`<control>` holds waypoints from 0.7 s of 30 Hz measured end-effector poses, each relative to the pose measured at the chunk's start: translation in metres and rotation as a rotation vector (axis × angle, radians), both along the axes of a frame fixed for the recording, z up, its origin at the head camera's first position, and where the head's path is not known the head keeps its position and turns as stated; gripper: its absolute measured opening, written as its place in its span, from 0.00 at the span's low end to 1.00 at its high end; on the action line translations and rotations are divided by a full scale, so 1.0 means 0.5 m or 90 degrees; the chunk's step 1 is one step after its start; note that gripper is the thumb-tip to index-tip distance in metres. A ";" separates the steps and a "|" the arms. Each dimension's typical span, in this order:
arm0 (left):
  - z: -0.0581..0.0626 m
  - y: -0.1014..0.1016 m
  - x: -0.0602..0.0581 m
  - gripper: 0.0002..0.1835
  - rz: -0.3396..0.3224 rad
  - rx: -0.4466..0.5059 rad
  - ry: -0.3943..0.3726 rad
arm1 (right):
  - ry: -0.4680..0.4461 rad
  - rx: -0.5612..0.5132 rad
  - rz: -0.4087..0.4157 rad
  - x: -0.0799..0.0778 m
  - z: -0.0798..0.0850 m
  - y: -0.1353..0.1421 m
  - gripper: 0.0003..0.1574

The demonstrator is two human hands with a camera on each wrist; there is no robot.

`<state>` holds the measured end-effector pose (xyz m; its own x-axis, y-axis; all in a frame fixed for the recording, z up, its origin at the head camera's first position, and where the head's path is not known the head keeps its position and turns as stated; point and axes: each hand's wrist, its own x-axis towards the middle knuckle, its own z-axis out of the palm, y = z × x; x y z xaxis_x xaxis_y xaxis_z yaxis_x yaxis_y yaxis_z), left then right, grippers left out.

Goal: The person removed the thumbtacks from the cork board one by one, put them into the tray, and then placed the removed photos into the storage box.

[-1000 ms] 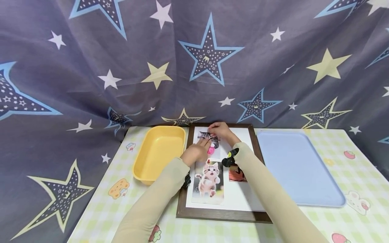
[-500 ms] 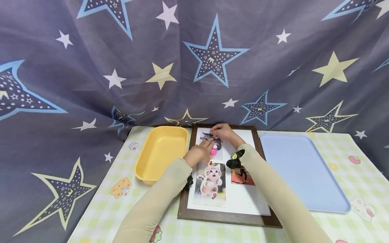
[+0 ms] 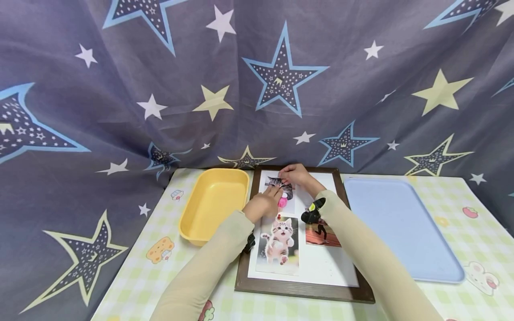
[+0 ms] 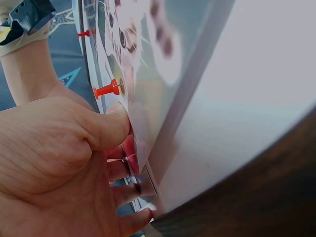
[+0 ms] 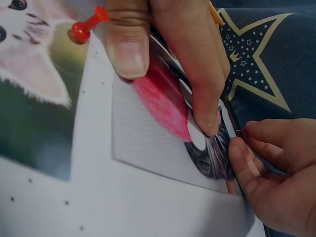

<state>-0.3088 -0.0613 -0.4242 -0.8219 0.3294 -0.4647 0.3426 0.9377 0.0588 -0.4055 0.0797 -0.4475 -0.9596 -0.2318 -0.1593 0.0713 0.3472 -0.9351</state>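
Pressed tabby-cat photo near upper-left corner of pinboard with outstretched left hand; pinched red pushpin in right hand, apparently for pinning; likely needed steady push next.

Tabletop was checked pale green and white, with cartoon prints scattered over it. Directly on it, left to right: deep yellow basin, brown-framed white board lying flat, shallow pale-blue tray. Basin and tray sat just beside board, either side.
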 end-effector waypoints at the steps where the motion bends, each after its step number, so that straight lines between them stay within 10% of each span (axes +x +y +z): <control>1: 0.000 0.000 0.000 0.37 0.001 0.000 0.000 | 0.003 -0.003 0.001 0.001 0.001 0.000 0.18; 21: -0.001 0.002 0.000 0.38 0.008 0.007 0.004 | 0.020 -0.046 0.030 0.019 0.038 0.016 0.18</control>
<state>-0.3089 -0.0603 -0.4245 -0.8288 0.3241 -0.4561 0.3313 0.9412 0.0668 -0.3961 0.0879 -0.4285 -0.9519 -0.2862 -0.1097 0.0263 0.2803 -0.9596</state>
